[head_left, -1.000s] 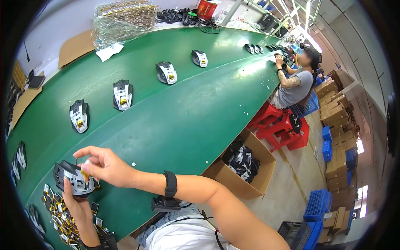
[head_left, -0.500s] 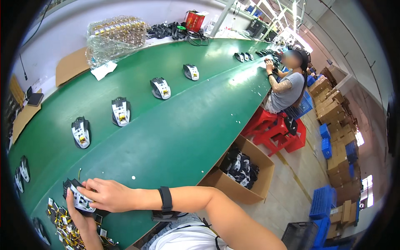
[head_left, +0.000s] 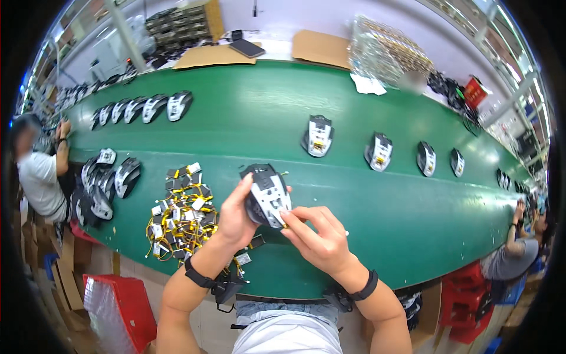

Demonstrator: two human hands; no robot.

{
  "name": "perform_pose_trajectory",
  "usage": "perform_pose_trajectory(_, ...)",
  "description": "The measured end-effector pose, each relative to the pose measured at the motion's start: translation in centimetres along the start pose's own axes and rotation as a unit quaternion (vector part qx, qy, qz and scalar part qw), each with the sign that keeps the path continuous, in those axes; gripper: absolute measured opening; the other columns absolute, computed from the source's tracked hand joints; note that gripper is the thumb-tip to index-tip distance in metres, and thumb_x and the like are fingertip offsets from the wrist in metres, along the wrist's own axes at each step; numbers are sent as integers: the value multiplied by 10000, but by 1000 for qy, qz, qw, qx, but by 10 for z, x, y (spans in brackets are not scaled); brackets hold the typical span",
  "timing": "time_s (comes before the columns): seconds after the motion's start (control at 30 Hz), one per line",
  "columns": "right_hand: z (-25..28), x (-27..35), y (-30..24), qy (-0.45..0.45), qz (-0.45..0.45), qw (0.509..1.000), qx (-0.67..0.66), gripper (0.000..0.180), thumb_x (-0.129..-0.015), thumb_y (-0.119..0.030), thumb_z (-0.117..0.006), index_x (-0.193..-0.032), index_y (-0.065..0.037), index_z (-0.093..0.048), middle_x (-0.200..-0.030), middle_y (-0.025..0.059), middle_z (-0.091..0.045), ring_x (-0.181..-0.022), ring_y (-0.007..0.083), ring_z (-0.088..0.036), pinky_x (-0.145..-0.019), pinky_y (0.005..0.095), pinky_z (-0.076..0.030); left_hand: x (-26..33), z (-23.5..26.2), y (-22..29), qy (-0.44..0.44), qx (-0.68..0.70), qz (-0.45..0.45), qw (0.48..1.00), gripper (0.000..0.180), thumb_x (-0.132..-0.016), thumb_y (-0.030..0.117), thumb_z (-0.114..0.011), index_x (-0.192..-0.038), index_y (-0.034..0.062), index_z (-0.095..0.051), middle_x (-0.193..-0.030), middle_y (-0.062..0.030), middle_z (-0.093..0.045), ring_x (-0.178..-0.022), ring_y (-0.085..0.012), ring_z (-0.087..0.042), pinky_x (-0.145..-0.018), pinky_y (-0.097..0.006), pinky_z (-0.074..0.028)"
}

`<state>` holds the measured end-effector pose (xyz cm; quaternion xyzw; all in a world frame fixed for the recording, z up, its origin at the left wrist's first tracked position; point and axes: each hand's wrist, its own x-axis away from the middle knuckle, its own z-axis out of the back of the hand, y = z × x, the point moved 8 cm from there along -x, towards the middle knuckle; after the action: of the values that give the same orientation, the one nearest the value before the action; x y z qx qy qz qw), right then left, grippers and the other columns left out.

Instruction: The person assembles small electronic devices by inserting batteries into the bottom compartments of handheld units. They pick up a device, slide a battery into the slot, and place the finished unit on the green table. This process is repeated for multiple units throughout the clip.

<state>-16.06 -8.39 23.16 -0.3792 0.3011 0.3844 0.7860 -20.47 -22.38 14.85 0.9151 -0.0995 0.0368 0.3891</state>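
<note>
My left hand (head_left: 237, 213) is closed around a half-assembled computer mouse (head_left: 269, 197), black with a white inner frame, held tilted above the table. At the mouse's lower right edge, the thumb and fingers of my right hand (head_left: 318, 238) are pinched together. A tiny yellow bit shows by those fingertips; what they grip is too small to make out. Beside my left wrist lies a heap of small battery packs (head_left: 187, 215) with yellow and dark wires. Part of the heap is hidden behind my left forearm.
Across the green table (head_left: 377, 218), a row of open mice (head_left: 318, 137) with yellow-marked parts stretches right. More mice (head_left: 154, 108) line the far left, and others (head_left: 97, 186) are piled nearer. Co-workers sit at both ends. A cardboard sheet (head_left: 321, 48) leans at the back.
The view has swung left, bringing the battery heap and left-hand mice into full sight. My left hand still holds the mouse; my right fingers have shifted to its lower edge.
</note>
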Motion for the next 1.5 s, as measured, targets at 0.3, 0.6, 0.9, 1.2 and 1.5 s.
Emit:
perform_pose_trajectory(0.3, -2, 2, 4, -41, 2, 999, -1, 311, -655, -40, -834, -950, -58, -735, -837, 39, -641, -702, 190, -612, -587, 299, -494, 0, -4, 0, -20, -92, -41, 995, 385, -1042, 334, -360, -1291, 48, -426, -1151, -212, -634, -1026, -273, -657, -907, -396, -537)
perform_pose_trajectory(0.6, -4, 8, 20, -29, -99, 993, -61, 227, -675, -89, -836, -799, -60, -649, -782, 60, -647, -732, 240, -640, -667, 344, -508, 1, -6, -9, -63, -139, -2, 988, 428, -1008, 311, -433, -1327, 27, -414, -1108, -162, -641, -1010, -239, -656, -907, -369, -524)
perform_pose_trajectory(0.9, -3, 3, 6, -69, 26, 997, -21, 222, -689, -32, -803, -846, -40, -646, -873, 67, -644, -741, 232, -639, -652, 336, -508, -7, 4, -13, -21, -78, 20, 996, 440, -1038, 375, -331, -1187, 17, -539, -1050, -185, -678, -928, -247, -688, -853, -364, -556)
perform_pose_trajectory(1.2, -10, 5, -10, -3, 13, 998, 64, 298, -675, -28, -786, -959, -24, -697, -1012, 64, -640, -861, 236, -612, -704, 342, -481, 2, -2, -6, 13, -1, 20, 1000, 472, -1040, 408, -310, -1226, 40, -541, -1117, -210, -667, -1002, -288, -675, -904, -411, -535)
perform_pose_trajectory(1.5, -16, 15, -13, -61, 43, 995, 72, 493, -626, 16, -672, -1117, -30, -674, -1151, 65, -608, -942, 247, -580, -759, 366, -471, -3, 10, 13, 21, 8, -8, 1000, 464, -1038, 412, -308, -1203, 52, -550, -1115, -233, -667, -946, -311, -690, -818, -434, -579)
